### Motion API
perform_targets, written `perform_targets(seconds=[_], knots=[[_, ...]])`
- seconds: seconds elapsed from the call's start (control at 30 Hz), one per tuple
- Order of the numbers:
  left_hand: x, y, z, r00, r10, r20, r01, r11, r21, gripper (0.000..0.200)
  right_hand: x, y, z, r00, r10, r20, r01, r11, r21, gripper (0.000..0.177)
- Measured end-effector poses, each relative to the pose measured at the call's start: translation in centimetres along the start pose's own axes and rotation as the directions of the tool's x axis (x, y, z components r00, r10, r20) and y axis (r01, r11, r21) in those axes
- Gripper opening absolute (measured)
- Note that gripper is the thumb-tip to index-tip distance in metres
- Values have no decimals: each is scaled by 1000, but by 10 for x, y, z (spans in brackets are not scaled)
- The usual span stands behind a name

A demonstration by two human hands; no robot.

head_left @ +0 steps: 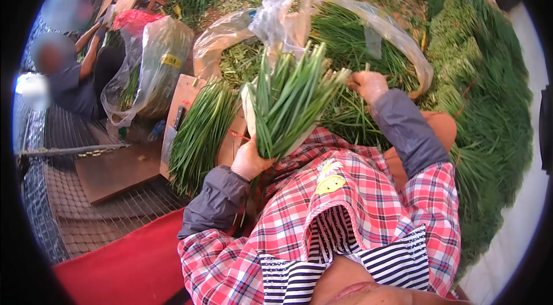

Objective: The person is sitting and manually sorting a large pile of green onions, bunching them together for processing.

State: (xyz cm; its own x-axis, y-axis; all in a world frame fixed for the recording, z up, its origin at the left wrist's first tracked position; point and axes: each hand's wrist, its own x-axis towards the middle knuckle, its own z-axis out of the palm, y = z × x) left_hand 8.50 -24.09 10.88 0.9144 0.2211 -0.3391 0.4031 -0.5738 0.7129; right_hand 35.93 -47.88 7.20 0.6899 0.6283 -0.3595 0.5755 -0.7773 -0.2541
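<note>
A thick bunch of long green stalks leans across the lap, its cut ends pointing up and right. My left hand is closed round its lower left side, with a thin red tie beside the fingers. At the bunch's right, by the pale stalk ends, my right hand has its fingers drawn together; what they pinch is too small to name. Another green bunch lies on a wooden board to the left, next to a knife with a dark handle.
Open plastic bags with greens and trimmings stand ahead. A large pile of greens fills the right side. At the upper left a person sits beside another filled bag. A brown board lies on the left.
</note>
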Motion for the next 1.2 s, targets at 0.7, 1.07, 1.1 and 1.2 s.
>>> perform_targets(seconds=[0.7,1.07,1.1,1.2], knots=[[83,139,23,914,405,39,-345,720,602,72,-26,-56,22,853,-315,-417,77,-713,697,97],[56,129,69,898,410,162,-406,627,665,65,-34,-46,43,947,-228,-226,-63,-821,567,56],[49,135,58,869,447,210,-469,614,634,67,-34,-45,44,972,-146,-185,-14,-819,573,56],[33,151,21,826,430,365,-562,679,472,62,-38,-48,37,942,-202,-267,-18,-827,562,60]])
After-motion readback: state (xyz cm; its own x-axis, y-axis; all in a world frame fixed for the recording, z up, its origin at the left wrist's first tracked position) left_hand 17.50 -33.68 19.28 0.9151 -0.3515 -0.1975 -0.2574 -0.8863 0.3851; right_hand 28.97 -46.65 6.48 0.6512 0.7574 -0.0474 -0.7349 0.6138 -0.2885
